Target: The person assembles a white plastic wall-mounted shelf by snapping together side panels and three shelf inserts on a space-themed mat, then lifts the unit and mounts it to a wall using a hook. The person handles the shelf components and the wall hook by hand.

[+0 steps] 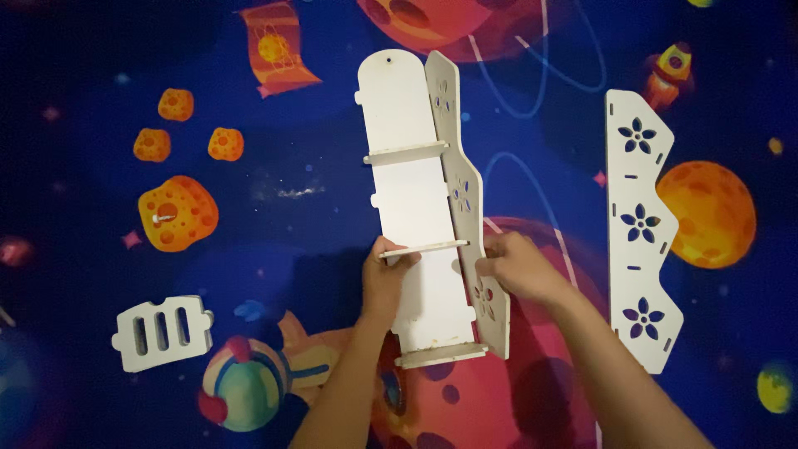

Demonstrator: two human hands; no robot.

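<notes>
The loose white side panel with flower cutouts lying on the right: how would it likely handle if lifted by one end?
The side panel looks like a thin flat board, so probably stiff and light. Its flower cutouts and narrow waists may be weak spots that could snap if bent. Lying flat on the space-print mat, it shouldn't roll.

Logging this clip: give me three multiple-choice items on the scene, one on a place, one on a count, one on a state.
1. Where does the loose flower-cut side panel lie?
A) right of the shelf assembly
B) left of it
C) on top of it

2. How many cross shelves does the shelf assembly have fitted?
A) one
B) three
C) five

3. What is the left hand doing?
A) lying flat on the mat
B) holding the middle shelf's end
C) lifting the slotted piece

Answers: 1 A, it lies apart at right; 2 B, three are visible; 3 B, fingers wrap the shelf's left end.
</notes>
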